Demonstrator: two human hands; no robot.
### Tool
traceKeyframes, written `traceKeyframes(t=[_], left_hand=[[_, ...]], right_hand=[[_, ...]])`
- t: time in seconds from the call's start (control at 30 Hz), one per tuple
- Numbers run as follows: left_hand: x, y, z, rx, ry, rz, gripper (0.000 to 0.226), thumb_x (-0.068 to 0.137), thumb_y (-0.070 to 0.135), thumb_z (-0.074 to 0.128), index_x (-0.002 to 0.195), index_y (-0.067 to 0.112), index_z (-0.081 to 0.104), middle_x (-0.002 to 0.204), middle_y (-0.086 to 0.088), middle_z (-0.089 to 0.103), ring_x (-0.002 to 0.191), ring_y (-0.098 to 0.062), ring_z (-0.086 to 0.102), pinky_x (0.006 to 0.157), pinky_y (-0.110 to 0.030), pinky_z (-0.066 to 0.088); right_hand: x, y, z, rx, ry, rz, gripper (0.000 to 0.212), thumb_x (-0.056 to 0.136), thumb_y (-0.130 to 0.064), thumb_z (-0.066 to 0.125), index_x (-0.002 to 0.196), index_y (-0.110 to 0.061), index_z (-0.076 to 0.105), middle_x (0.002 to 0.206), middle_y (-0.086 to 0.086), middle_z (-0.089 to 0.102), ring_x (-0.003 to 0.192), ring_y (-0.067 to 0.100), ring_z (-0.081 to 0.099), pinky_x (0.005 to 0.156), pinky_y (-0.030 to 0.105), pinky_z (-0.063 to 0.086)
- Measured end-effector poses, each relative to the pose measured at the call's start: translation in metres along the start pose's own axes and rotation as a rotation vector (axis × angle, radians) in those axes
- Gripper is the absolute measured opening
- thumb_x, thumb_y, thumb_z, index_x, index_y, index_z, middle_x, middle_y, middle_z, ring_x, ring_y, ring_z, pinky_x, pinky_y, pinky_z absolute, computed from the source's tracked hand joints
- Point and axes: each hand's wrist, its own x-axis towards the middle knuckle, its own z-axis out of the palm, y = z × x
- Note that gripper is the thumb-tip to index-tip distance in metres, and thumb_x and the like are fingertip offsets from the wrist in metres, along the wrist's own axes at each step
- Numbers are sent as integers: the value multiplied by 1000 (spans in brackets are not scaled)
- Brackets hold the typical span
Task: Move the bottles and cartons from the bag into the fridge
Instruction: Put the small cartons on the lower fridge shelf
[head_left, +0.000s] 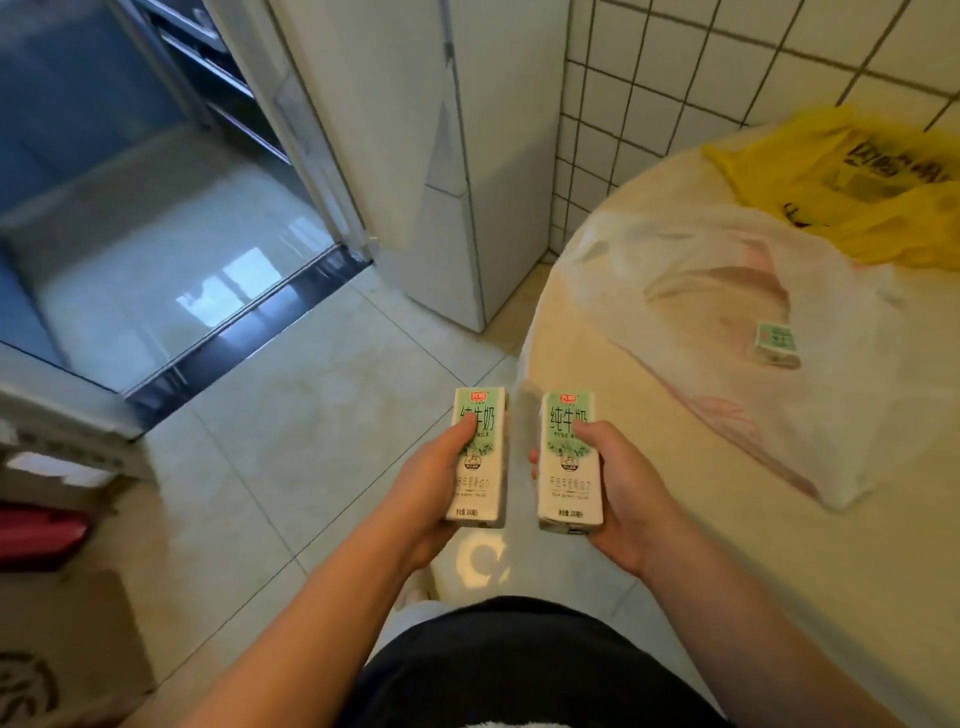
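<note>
My left hand (431, 483) grips a white-and-green milk carton (477, 478) upright, thumb across its front. My right hand (623, 488) holds a second, matching milk carton (569, 483) the same way, a hand's width to the right. Both cartons hang over the floor, just left of the round table (779, 561). On the table lies a translucent white plastic bag (727, 291) with a third carton (776, 344) showing through it. The white fridge (426, 156) stands shut ahead, against the tiled wall.
A yellow plastic bag (852, 176) lies at the table's far side by the tiled wall (727, 67). A sliding-door track (249, 332) crosses the tiled floor on the left. A red object (36, 535) and a cardboard box (57, 649) sit at lower left.
</note>
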Motion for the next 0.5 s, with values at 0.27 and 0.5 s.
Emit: traceKeyframes(t=[0.27,0.5], left_hand=[[-6,28,-147,60,197,56,40,102,45,41,104,14,65,70,-2,70,65,-19,68,54,-27,51],[-15,70,-326,-86,362,76,27,101,34,48,109,15,66,100,-13,74,96,-33,71,89,-47,55]], right_hand=[[49,38,153,-310,-141,24,22,99,-20,46,115,-16,60,108,20,68,85,30,67,54,38,55],[103,98,334,-448,-266,65,20,98,-17,51,114,-13,63,92,13,72,78,26,70,55,34,55]])
